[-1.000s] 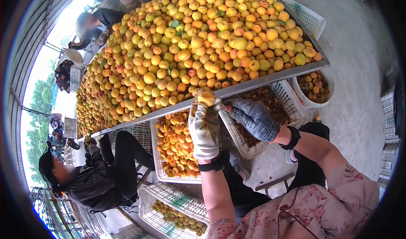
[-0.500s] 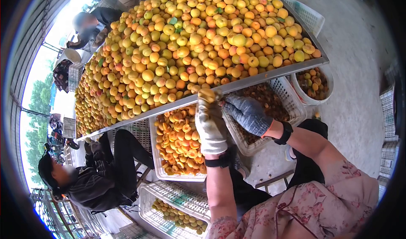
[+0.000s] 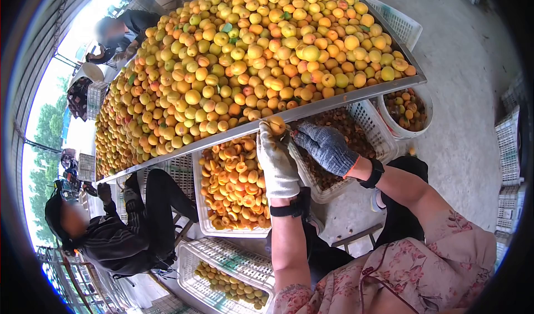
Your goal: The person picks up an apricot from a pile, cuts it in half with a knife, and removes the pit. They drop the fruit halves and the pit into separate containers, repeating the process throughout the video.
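Note:
My left hand (image 3: 277, 166), in a white work glove stained at the fingers, is closed around a whole-looking yellow-orange apricot (image 3: 277, 126) just below the table's metal edge. Close beside it, my right hand (image 3: 327, 150) wears a grey knitted glove and has its fingers pinched together, pointing at the fruit. Whatever sits in that pinch is too small and hidden to name. Beneath the left hand, a white crate (image 3: 236, 233) holds halved, pitted apricots (image 3: 231, 175). Under the right hand stands another white crate (image 3: 389, 135) with dark brown bits, perhaps pits.
A metal-edged table (image 3: 356, 95) is heaped with apricots (image 3: 239, 63). To the right stands a white bucket (image 3: 405, 133) of darker fruit. A lower crate (image 3: 189, 275) holds greenish-yellow fruit. One co-worker (image 3: 119, 233) sits at left; another person (image 3: 133, 27) is at the far side.
The apricot in my left hand has turned more into view, and that hand has tilted slightly. My right hand stays close by. The seated co-worker's hands have moved apart. The whole view has shifted a little.

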